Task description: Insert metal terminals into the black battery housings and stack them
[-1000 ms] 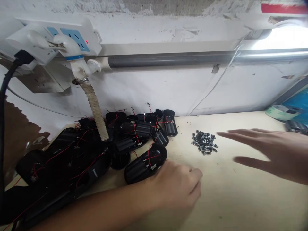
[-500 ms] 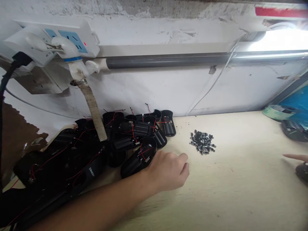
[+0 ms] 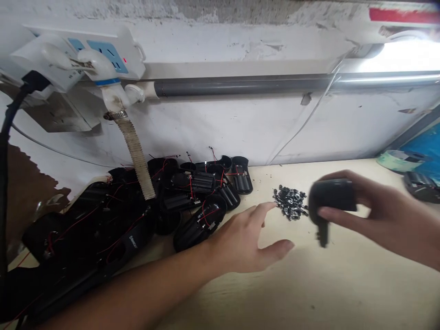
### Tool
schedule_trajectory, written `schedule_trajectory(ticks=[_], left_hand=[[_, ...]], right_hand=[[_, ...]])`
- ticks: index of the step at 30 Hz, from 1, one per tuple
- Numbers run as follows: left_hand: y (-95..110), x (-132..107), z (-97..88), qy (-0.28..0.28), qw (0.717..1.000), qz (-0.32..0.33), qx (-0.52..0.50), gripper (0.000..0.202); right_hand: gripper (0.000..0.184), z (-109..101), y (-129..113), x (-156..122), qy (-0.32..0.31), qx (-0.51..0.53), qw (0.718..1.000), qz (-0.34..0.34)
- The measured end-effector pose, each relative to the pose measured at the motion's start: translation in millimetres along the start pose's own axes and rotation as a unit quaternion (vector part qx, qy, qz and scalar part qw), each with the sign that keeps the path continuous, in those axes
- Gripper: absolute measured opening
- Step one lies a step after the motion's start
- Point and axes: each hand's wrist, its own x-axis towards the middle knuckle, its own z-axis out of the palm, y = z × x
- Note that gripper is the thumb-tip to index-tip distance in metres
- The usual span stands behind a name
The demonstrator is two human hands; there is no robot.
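My right hand (image 3: pixel 385 213) grips a black plastic housing (image 3: pixel 332 197), blurred by motion, just right of a small heap of dark metal-and-plastic parts (image 3: pixel 290 202). My left hand (image 3: pixel 245 240) lies open with its fingers spread, and its index fingertip stops just short of the heap. Its wrist side is beside a black battery holder with red wires (image 3: pixel 201 227), one of several piled at the left (image 3: pixel 240 176). Part of the housing is hidden by my right fingers.
A pale wooden bench top (image 3: pixel 343 284) meets a scuffed white wall. On the wall are a power strip (image 3: pixel 103 57), a grey pipe (image 3: pixel 240 85) and a corrugated hose (image 3: pixel 135 158). A tape roll (image 3: pixel 400 161) and a dark object (image 3: pixel 421 185) sit far right.
My right hand has come in from the right edge, carrying the black housing toward the heap. My left hand has opened its fingers and moved slightly right, away from the black holder.
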Motion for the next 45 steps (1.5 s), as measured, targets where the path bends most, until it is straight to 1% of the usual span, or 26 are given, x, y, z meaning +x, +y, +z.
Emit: schedule_trajectory(ticks=[2,3,4,5,6,7,9,11,12,13,14,15,16,17,19,22,24,27,29,34,37,39,41,43,45], left_hand=[[5.9,-1.1,-1.4,0.000,0.996,-0.005,-0.088,0.103],[7.4,-0.9,-0.6,0.003,0.991,-0.008,-0.134,0.106],[7.7,-0.2,1.0,0.022,0.984,-0.015,-0.176,0.105],[6.8,1.0,3.3,0.036,0.975,-0.026,-0.218,0.096],[4.9,2.6,5.8,0.063,0.966,-0.032,-0.249,0.082],[2.4,4.4,8.4,0.090,0.960,-0.026,-0.265,0.072],[-3.4,7.9,12.3,0.151,0.944,-0.021,-0.293,0.061],[-8.3,10.1,14.3,0.187,0.928,-0.038,-0.321,0.056],[-10.0,10.6,14.6,0.194,0.920,-0.053,-0.337,0.055],[-11.1,10.8,14.7,0.195,0.912,-0.069,-0.354,0.053],[-11.8,10.8,14.6,0.192,0.906,-0.081,-0.369,0.052],[-12.1,10.6,14.4,0.188,0.900,-0.088,-0.384,0.052],[-12.2,10.4,14.2,0.184,0.894,-0.091,-0.397,0.052],[-11.9,10.4,13.9,0.181,0.890,-0.091,-0.409,0.052],[-10.7,10.9,13.0,0.178,0.881,-0.090,-0.428,0.053],[-6.6,13.2,9.6,0.188,0.869,-0.112,-0.444,0.056],[-2.5,14.9,6.4,0.190,0.853,-0.143,-0.464,0.058],[3.4,15.9,3.1,0.154,0.823,-0.190,-0.512,0.059],[5.8,14.7,3.4,0.138,0.806,-0.208,-0.536,0.056],[8.3,6.9,9.8,0.159,0.762,-0.249,-0.576,0.051],[10.3,2.6,13.0,0.150,0.743,-0.271,-0.594,0.048],[11.2,1.3,14.5,0.137,0.744,-0.271,-0.594,0.048],[11.0,1.3,15.3,0.131,0.756,-0.258,-0.587,0.048],[9.4,2.1,15.5,0.136,0.769,-0.237,-0.578,0.046],[6.8,3.3,14.9,0.157,0.781,-0.211,-0.566,0.043]], right_hand=[[0.051,31.8,-24.4,10.1,-0.050,0.108,0.993,-0.029],[0.047,46.6,-35.0,13.3,-0.060,0.137,0.988,-0.034],[0.046,59.2,-43.7,15.5,-0.066,0.149,0.986,-0.030],[0.045,68.8,-50.0,17.0,-0.069,0.148,0.986,-0.026],[0.047,75.0,-54.1,18.5,-0.072,0.141,0.987,-0.027],[0.051,77.6,-56.0,20.4,-0.074,0.137,0.987,-0.034],[0.056,73.7,-54.1,27.7,-0.061,0.151,0.985,-0.064],[0.053,62.5,-45.5,41.7,0.002,0.139,0.986,-0.088],[0.048,56.3,-38.8,51.2,0.039,0.101,0.990,-0.093],[0.042,50.6,-30.6,62.0,0.068,0.032,0.993,-0.092],[0.036,46.1,-21.0,73.3,0.066,-0.048,0.993,-0.090],[0.033,43.0,-10.5,84.3,0.024,-0.118,0.989,-0.087],[0.031,41.5,0.4,94.3,-0.039,-0.167,0.982,-0.078],[0.028,41.3,11.2,102.7,-0.086,-0.184,0.977,-0.069],[0.026,43.6,29.7,113.5,-0.168,-0.188,0.966,-0.061],[0.025,49.4,45.2,117.3,-0.248,-0.159,0.951,-0.099],[0.023,52.9,47.9,116.5,-0.265,-0.136,0.946,-0.126],[0.022,56.6,47.3,116.3,-0.265,-0.119,0.948,-0.133],[0.024,57.6,46.6,116.6,-0.262,-0.116,0.949,-0.134],[0.023,53.4,43.6,115.8,-0.249,-0.114,0.953,-0.133],[0.026,53.6,39.7,114.9,-0.220,-0.115,0.962,-0.110],[0.027,58.1,36.3,113.8,-0.188,-0.110,0.971,-0.095],[0.029,65.1,32.6,111.8,-0.169,-0.100,0.976,-0.093],[0.030,72.7,29.3,109.1,-0.168,-0.090,0.977,-0.101],[0.026,79.0,27.0,106.7,-0.164,-0.081,0.977,-0.107]])
